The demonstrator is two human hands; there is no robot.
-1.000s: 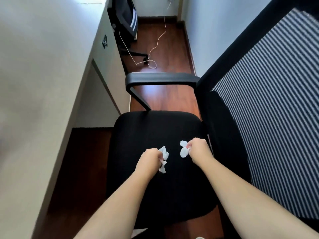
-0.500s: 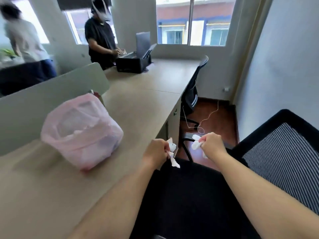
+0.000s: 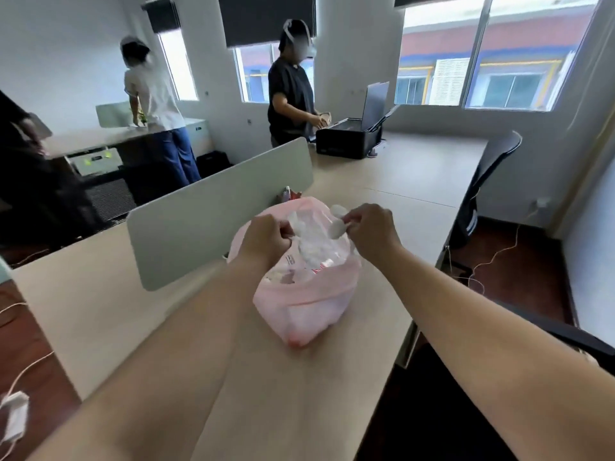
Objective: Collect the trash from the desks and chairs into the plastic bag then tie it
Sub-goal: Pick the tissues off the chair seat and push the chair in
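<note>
The pink plastic bag (image 3: 304,294) sits on the tabletop (image 3: 416,181), mouth open, crumpled paper visible inside. Both hands hover over the opening. The left hand (image 3: 266,242) is closed in a fist; what it grips cannot be told. The right hand (image 3: 371,232) pinches a white tissue scrap (image 3: 336,227) above the bag's rim. A grey divider panel (image 3: 216,211) stands just beside the bag.
</note>
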